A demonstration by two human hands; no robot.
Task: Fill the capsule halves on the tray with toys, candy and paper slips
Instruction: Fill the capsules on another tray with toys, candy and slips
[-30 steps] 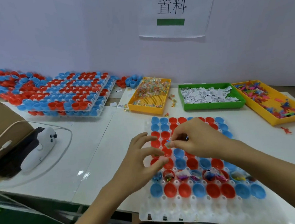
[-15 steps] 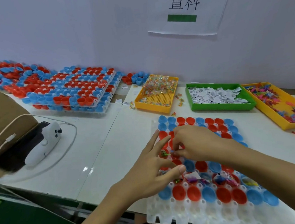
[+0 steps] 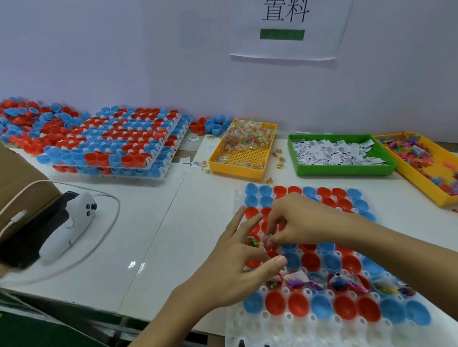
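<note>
Two hands worked over the tray [image 3: 236, 334] on the table: right hand [image 3: 297, 220] pinched a tiny toy above a red capsule half [image 3: 310, 261] — light, slippery, best held by fingertips; left hand [image 3: 238, 268] splayed, holding nothing.

A white table [image 3: 156, 234] carries everything. A white capsule tray [image 3: 266, 343] sits at the near edge. Along the back stand a yellow candy tray [image 3: 238, 172], a green bin of paper slips [image 3: 342, 171] and a yellow toy tray [image 3: 426, 185]. At back left lie stacked trays of capsule halves [image 3: 116, 146] and a loose heap of halves [image 3: 12, 119]. A white handheld controller [image 3: 67, 227], a cable [image 3: 113, 215] and a cardboard box [image 3: 1, 185] occupy the left.
</note>
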